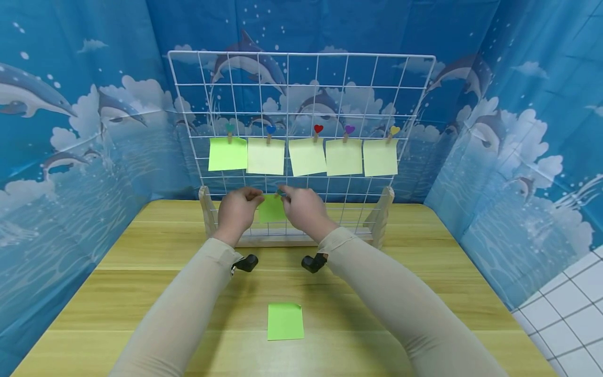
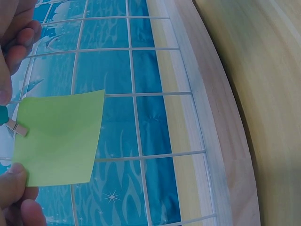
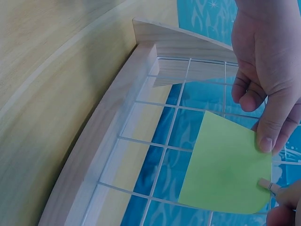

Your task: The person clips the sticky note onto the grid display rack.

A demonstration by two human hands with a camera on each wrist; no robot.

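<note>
A green sticky note (image 1: 271,208) lies against the lower part of the white wire grid (image 1: 301,85). My left hand (image 1: 237,210) pinches its upper left corner; the left wrist view shows the thumb (image 2: 13,181) on the paper. A small wooden clothespin (image 2: 18,128) with a teal ornament sits on the note's top edge. My right hand (image 1: 308,209) pinches this clothespin between thumb and forefinger, partly hiding it. In the right wrist view the clothespin's tip (image 3: 265,183) overlaps the paper.
Above hang several pale notes (image 1: 307,157) and one bright green note (image 1: 227,154), each under a heart-topped clothespin. Another green note (image 1: 285,322) lies on the wooden table (image 1: 141,293). Wooden feet (image 1: 382,217) hold the grid upright before a dolphin-print curtain (image 1: 301,26).
</note>
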